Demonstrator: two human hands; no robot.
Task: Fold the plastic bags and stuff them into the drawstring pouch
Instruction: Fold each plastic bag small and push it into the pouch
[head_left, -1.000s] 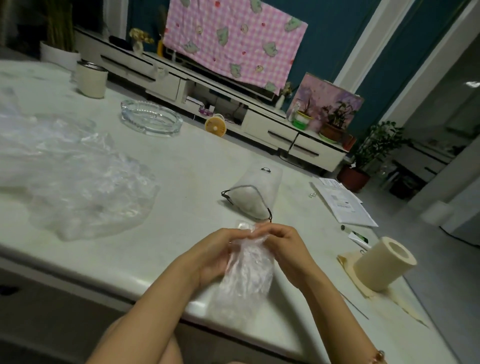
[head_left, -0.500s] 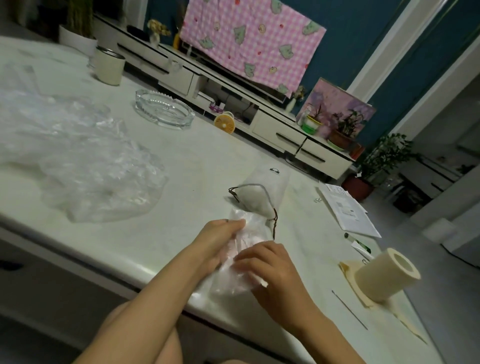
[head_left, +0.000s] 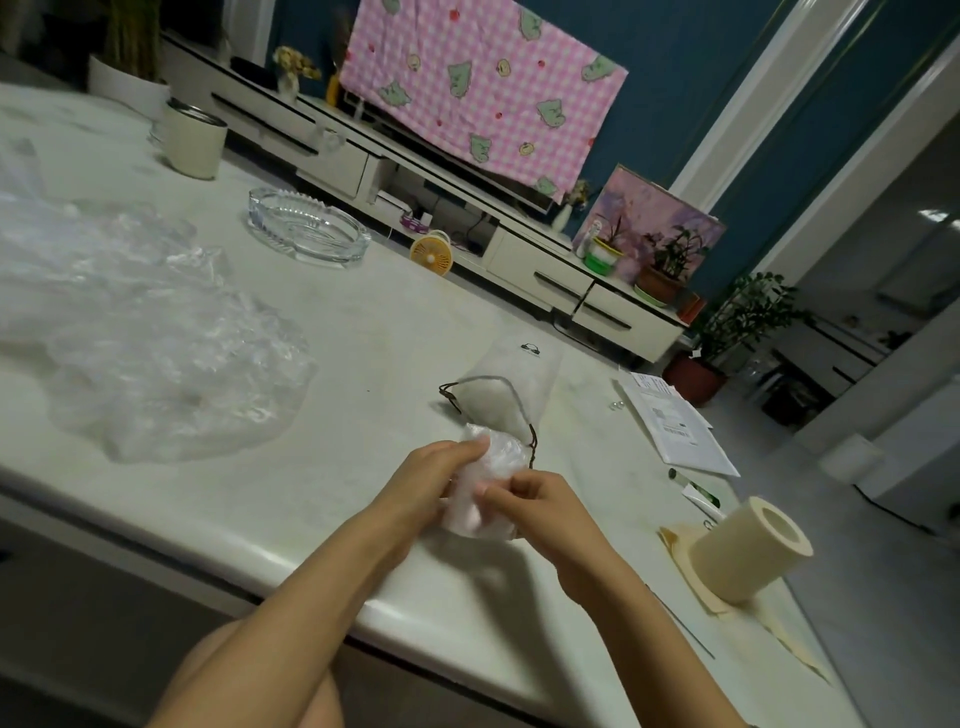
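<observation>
Left hand (head_left: 434, 475): curled round the near-left side of the small folded wad of clear crinkled plastic bag (head_left: 480, 486), thumb on top, pinning it low over the worktop so the folds cannot spring apart.
Right hand (head_left: 524, 499): fingers bent and pinched onto the right edge of the same wad, apparently pressing the bundle tighter; nothing else in its grip.
Folded bag: held between both hands, just in front of the pouch mouth and touching or almost touching its cord; exact contact unclear.
White fabric drawstring pouch with dark cord (head_left: 506, 387): lying flat on the pale marble-look worktop (head_left: 363, 364), mouth turned toward the person, probably so the wad can be pushed straight in.
Pile of loose transparent plastic bags (head_left: 145, 338): spread at the left, well apart from the hands, seemingly waiting for folding.
Step in hand: judged as final compacting before stuffing; wad not yet inside the pouch.
Risk: springy film likely to unfold once released; slack pouch mouth probably needing one hand to hold it open.
Cream roll of tissue paper (head_left: 748, 551): at the right, clear of the work.
</observation>
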